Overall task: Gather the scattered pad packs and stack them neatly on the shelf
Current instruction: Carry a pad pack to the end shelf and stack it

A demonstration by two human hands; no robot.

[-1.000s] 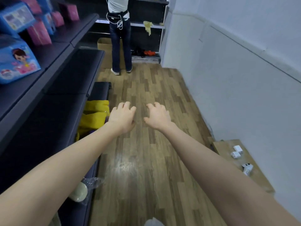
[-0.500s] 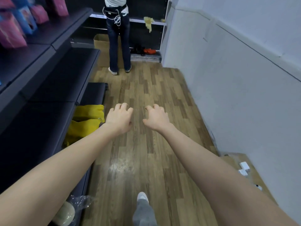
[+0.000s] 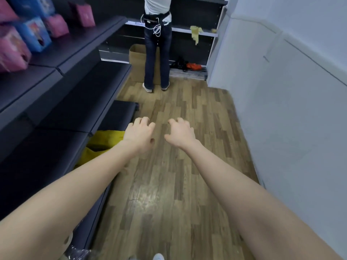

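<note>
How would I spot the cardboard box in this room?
Follow the wooden floor to the far shelves, where another person stands. The cardboard box sits on the floor just past that person's legs. It is the only box there, plain brown; the heap nearby is black and orange.

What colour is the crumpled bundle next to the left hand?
The bundle is yellow, clearest in the head view.

Pink and blue pad packs [image 3: 35, 32], dark navy shelf [image 3: 78, 44], brown wood-grain floor [image 3: 169, 184], yellow bag [image 3: 105, 137]
</note>
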